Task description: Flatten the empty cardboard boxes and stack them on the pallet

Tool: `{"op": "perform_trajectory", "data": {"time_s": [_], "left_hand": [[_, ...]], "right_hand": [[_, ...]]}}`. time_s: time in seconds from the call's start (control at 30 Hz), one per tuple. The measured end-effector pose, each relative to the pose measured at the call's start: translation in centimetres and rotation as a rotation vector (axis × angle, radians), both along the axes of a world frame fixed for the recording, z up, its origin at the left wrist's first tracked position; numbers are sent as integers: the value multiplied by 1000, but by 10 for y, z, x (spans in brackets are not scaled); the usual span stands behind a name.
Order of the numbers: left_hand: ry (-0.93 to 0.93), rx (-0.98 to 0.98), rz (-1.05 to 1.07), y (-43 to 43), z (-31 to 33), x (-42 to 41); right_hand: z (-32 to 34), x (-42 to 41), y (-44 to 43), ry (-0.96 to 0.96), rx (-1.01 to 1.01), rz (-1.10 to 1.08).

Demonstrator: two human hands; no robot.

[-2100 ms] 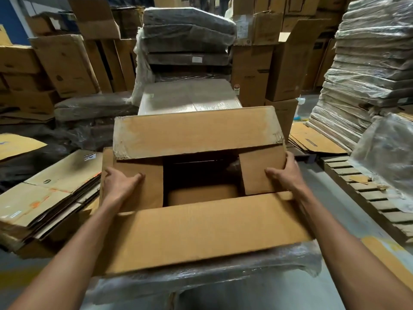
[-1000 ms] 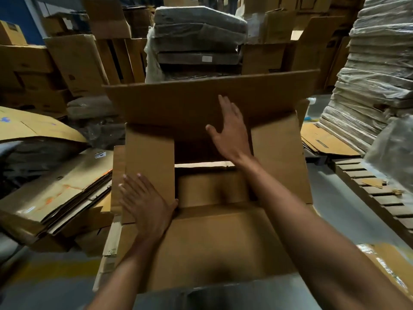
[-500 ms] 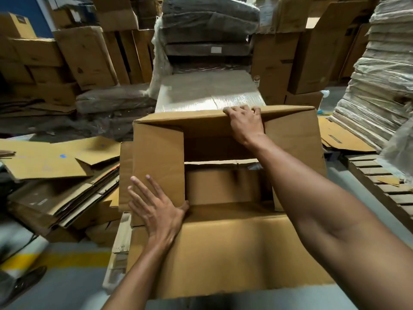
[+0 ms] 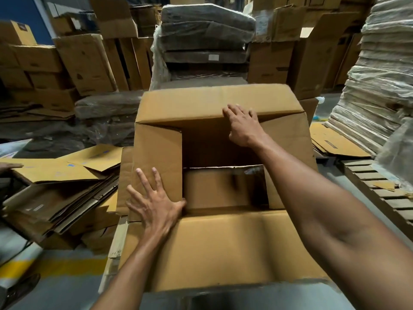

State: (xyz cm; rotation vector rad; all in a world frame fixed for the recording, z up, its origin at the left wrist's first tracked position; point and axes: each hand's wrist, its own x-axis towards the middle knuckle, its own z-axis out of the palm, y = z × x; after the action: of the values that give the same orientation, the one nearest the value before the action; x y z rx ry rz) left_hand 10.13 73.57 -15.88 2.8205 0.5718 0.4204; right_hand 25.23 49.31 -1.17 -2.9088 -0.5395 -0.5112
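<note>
Matt cardboard box (image 4: 223, 247); glossy, perhaps plastic-wrapped bundles (image 4: 206, 30).

- A stack of dark plastic-wrapped bundles (image 4: 207, 34) rises at 12 o'clock, with a small white label (image 4: 213, 57) on one of the lower layers.
- A tall pile of pale sheets in clear wrap (image 4: 380, 74) fills 2 o'clock.
- A loose fold of clear plastic film (image 4: 397, 153) hangs at 3 o'clock, just below that pile.
- A low grey wrapped bundle (image 4: 107, 104) lies at 10 o'clock.
- A strip of blue wall (image 4: 22, 12) shows at 11 o'clock.
- A yellow stripe (image 4: 67, 267) crosses the grey floor (image 4: 67, 294) at 8 o'clock.
- A dark shoe (image 4: 20, 287) sits beside the stripe, at the frame's edge.
</note>
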Motion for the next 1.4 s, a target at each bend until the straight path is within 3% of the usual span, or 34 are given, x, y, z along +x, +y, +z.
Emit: {"op": "perform_trajectory", "data": {"time_s": [0.07, 0.13, 0.2, 0.27, 0.37, 0.43, 0.63, 0.77, 0.97, 1.13, 1.27, 1.4], "left_hand": [[16, -19, -23, 1, 9, 3], [34, -60, -64, 2, 17, 5], [51, -85, -58, 3, 24, 6], [49, -78, -35, 2, 28, 5], [19, -91, -51, 1, 31, 4], [4, -141, -76, 3, 39, 4], [-38, -340, -204, 21, 71, 17], [-146, -598, -352, 31, 88, 22], [-119, -819, -432, 25, 106, 20], [-77, -1068, -375, 18, 125, 29], [94, -1130, -330, 4, 134, 25], [94, -1180, -338, 4, 144, 21]], "right_hand": [[-17, -17, -1, -175, 106, -6], [-39, -37, -5, -180, 122, 16], [-59, -58, -14, 37, -59, 52], [-77, -75, -27, 180, -365, 46], [-102, -89, -43, 105, -635, -25], [-97, -94, -41, 35, -678, -90], [-33, -101, -82, -39, -591, -366], [-15, -107, -138, -30, -559, -546], [-27, -111, -188, 26, -452, -591], [-37, -116, -190, 6, -403, -619], [-38, -117, -193, 46, -257, -684], [-40, -121, -200, 93, 4, -766]]}}
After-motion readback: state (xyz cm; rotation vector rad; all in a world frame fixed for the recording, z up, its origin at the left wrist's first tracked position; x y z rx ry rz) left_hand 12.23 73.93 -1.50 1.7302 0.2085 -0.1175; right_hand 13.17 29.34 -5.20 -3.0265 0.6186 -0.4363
